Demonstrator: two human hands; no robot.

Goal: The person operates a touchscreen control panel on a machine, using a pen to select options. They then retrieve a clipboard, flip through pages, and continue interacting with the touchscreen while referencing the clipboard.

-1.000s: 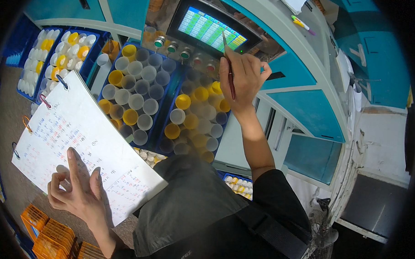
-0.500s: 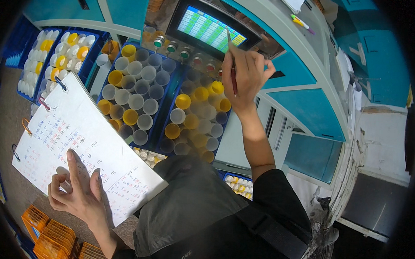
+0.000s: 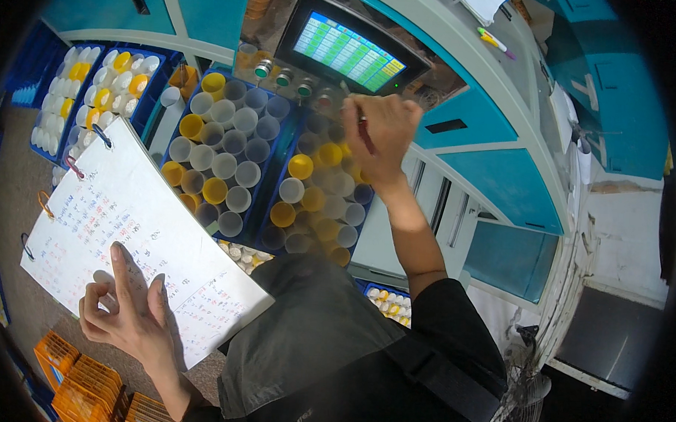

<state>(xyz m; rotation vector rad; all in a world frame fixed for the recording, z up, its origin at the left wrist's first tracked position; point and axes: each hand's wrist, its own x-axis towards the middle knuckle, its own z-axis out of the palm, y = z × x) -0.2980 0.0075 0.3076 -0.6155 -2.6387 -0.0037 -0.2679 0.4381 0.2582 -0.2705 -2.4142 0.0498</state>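
Note:
My left hand (image 3: 128, 317) rests on a ring-bound notebook (image 3: 191, 269) covered in handwritten lines. Its index finger is stretched out on the page, the thumb stands apart, and the other fingers are partly curled. In my right hand (image 3: 381, 134) is a dark red pen (image 3: 366, 134), gripped by the fingers with its tip toward the control panel. This hand hovers just below a lit screen (image 3: 349, 52) showing a table of green and yellow cells, apart from the glass. Beside it, a row of round push buttons (image 3: 284, 77) is partly hidden behind the hand.
Blue crates (image 3: 263, 180) of upright white and yellow tubes stand below the panel. More filled crates (image 3: 106, 91) sit at the left. Orange baskets (image 3: 86, 388) lie on the floor at lower left. Teal machine doors (image 3: 495, 175) and a fan (image 3: 521, 392) are at the right.
My right hand has drawn back from the screen, down and slightly left, with the pen still in it. My left hand keeps its place on the page.

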